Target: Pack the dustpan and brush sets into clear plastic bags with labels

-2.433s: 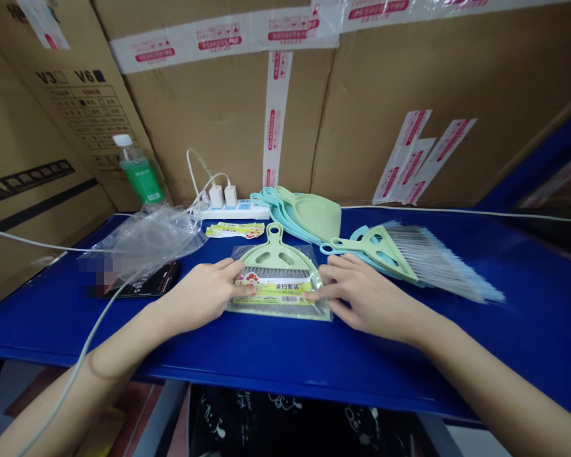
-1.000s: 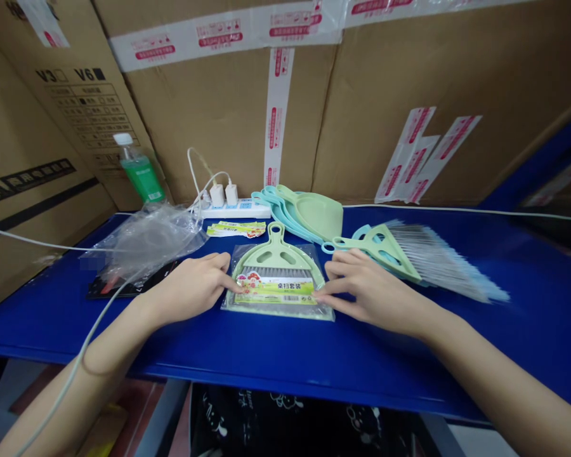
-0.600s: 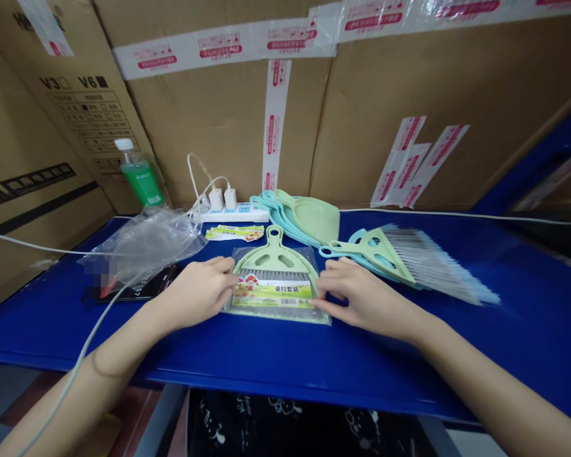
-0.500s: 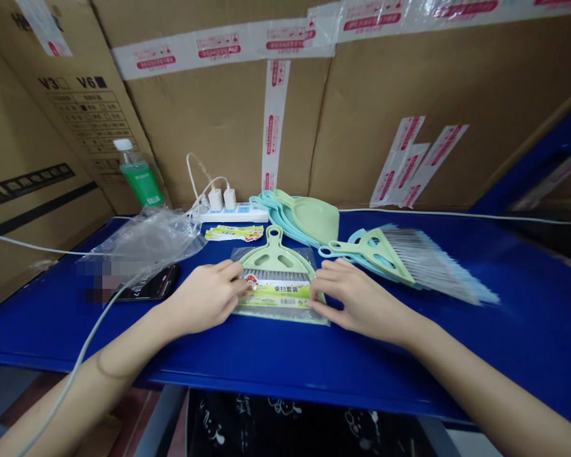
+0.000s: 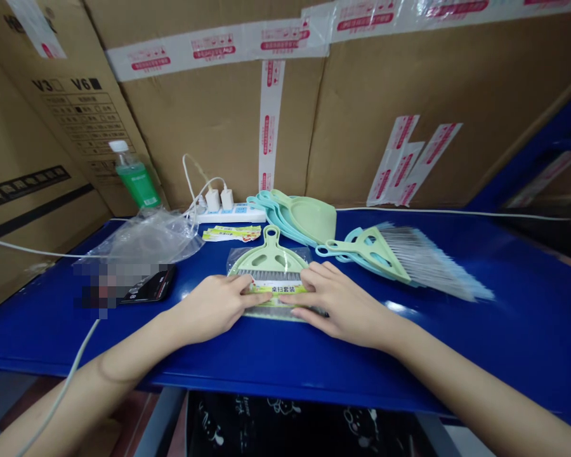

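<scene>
The bagged brush-and-dustpan set [image 5: 271, 259] lies flat between the two hands, its looped handle pointing away from the person. The left hand [image 5: 215, 306] covers its left side and the right hand [image 5: 345, 308] its right, both palm down with the fingers parted and laid on the paper label [image 5: 283, 289], fingertips nearly meeting over the print; neither is closed in a grip. The hands hide the lower corners of the clear film, so how it folds there is hard to say. A strip of glossy blue tabletop [image 5: 276, 358] runs between the set and the near edge. Loose brushes [image 5: 385, 254] sit just beyond the right hand, their long grey and pale-blue bristles fanned out to the right. Behind the set, smooth green and blue plastic dustpans [image 5: 314, 219] overlap in a rounded stack, with spare label cards [image 5: 231, 233] to their left and a white power strip [image 5: 240, 214] near the cardboard wall [image 5: 385, 82]. Crinkled transparent bags [image 5: 152, 235] are heaped farther left, partly over a flat black object [image 5: 150, 287].
</scene>
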A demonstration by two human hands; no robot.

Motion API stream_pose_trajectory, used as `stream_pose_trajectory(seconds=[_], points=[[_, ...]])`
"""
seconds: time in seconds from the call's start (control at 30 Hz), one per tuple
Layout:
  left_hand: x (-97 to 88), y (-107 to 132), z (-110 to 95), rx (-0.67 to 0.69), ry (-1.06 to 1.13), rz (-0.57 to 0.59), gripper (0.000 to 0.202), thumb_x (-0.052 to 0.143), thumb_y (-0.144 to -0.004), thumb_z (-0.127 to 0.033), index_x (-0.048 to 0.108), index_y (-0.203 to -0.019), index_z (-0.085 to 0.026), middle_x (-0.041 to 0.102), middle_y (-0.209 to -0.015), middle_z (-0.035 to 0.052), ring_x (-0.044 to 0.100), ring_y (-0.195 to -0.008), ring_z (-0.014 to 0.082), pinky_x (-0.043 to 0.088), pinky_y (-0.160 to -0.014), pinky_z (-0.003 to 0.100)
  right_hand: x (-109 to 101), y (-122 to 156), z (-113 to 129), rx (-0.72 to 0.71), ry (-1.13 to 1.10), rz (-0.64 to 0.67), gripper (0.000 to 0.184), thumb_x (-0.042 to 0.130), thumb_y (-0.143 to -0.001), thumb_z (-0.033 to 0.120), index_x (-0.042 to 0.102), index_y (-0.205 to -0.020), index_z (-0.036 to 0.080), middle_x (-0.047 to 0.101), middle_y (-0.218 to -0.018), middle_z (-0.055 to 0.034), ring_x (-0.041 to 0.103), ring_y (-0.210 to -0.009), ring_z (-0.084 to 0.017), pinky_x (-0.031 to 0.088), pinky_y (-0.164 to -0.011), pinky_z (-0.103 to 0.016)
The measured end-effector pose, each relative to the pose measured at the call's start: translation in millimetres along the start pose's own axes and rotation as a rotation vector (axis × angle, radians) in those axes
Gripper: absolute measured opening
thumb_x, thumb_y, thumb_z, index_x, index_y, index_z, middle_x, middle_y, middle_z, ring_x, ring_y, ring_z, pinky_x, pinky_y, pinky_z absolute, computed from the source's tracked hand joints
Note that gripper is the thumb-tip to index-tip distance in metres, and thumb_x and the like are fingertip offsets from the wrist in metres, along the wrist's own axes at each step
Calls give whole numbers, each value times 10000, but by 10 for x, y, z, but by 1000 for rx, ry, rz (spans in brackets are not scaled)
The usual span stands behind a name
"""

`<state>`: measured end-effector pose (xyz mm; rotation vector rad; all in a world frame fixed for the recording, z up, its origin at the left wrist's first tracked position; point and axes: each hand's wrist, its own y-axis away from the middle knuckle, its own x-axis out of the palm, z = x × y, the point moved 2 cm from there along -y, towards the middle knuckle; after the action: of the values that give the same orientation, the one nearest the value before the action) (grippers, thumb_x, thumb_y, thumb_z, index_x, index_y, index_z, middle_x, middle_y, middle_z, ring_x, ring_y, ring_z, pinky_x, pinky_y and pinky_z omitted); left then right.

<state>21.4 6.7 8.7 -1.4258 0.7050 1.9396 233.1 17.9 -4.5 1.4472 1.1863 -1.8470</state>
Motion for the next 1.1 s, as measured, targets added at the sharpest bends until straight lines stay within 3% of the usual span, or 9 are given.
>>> stream_pose_trajectory(seconds=[0.17,0.3,0.53,0.63,0.83,1.0,1.1], points=[[-45,55,61,-50,65,-27,491,439,-844,-62,621,-1217,-326,603,-881,36,617,-748,164,506,-649,266,-90,43,-72,69,-61,-13,282,477,-954,329,749,-971,256,517,-717,-39,440,-756,-198,338,-689,-326],[-92,106,158,-116,146,-33,476,445,-809,-55,693,-1102,-337,587,-806,20,592,-727,154,468,-620,237,-158,81,-151,127,-133,57,282,506,-939,345,755,-865,235,547,-641,-24,424,-693,-186,326,-691,-341],[-135,157,300,-222,275,-55,423,375,-793,-100,750,-885,-272,555,-732,6,554,-647,127,417,-579,220,-157,81,-188,231,-218,94,246,541,-897,283,616,-678,200,536,-579,6,453,-627,-158,334,-665,-320],[-115,143,296,-234,270,-80,357,358,-796,-122,702,-769,-215,585,-770,16,563,-651,136,411,-583,238,-120,81,-168,318,-332,96,210,520,-877,250,496,-673,202,518,-613,18,476,-604,-140,346,-596,-275],[-24,87,229,-274,202,-51,239,340,-878,-227,543,-758,-193,585,-673,9,550,-564,159,327,-523,265,-42,79,-121,429,-592,45,116,483,-792,133,409,-791,223,462,-523,86,452,-471,-107,333,-491,-235],[-15,85,246,-405,320,-22,109,413,-800,-189,382,-699,-220,494,-532,-52,486,-464,135,269,-493,248,8,80,-135,484,-622,-36,204,483,-710,91,400,-841,224,432,-528,106,473,-460,-102,344,-461,-223],[-35,104,257,-427,428,-22,142,436,-754,-208,316,-684,-234,424,-479,-85,431,-418,123,251,-488,245,16,80,-156,549,-800,-58,196,467,-758,127,393,-909,227,392,-599,106,536,-457,-101,441,-454,-232]])
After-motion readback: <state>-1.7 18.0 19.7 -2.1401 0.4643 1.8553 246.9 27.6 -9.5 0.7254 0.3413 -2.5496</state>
